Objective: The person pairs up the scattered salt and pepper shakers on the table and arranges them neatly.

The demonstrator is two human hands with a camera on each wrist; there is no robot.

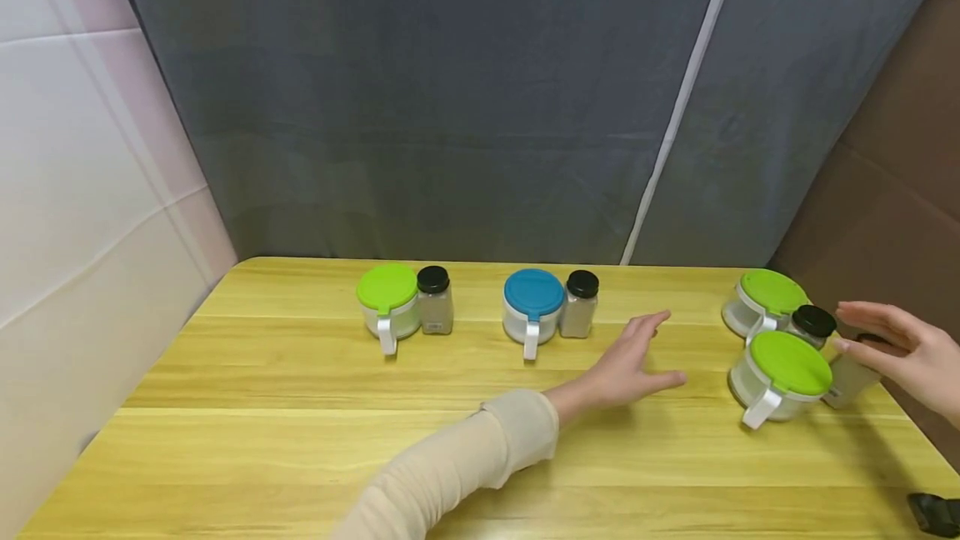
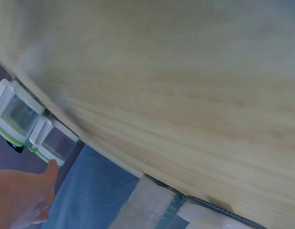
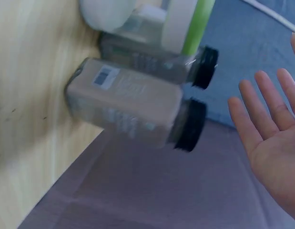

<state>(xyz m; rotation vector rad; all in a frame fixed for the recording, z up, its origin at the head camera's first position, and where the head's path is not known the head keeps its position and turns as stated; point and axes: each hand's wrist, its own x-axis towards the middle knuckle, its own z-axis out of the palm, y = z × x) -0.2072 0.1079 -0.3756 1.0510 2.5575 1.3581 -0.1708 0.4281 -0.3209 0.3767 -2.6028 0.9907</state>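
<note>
My left hand hovers over the table, fingers and thumb spread, holding nothing. It lies between a blue-lidded seasoning jar and two green-lidded seasoning jars, one in front and one behind. At the far right, my right hand is beside a black-capped spice bottle, partly covering it in the head view. The right wrist view shows this bottle apart from the extended fingers. Another black-capped bottle stands between the two green-lidded jars.
Further left stand a green-lidded jar and a black-capped bottle side by side. One more bottle adjoins the blue-lidded jar. A black object lies at the lower right. Grey cloth hangs behind the wooden table.
</note>
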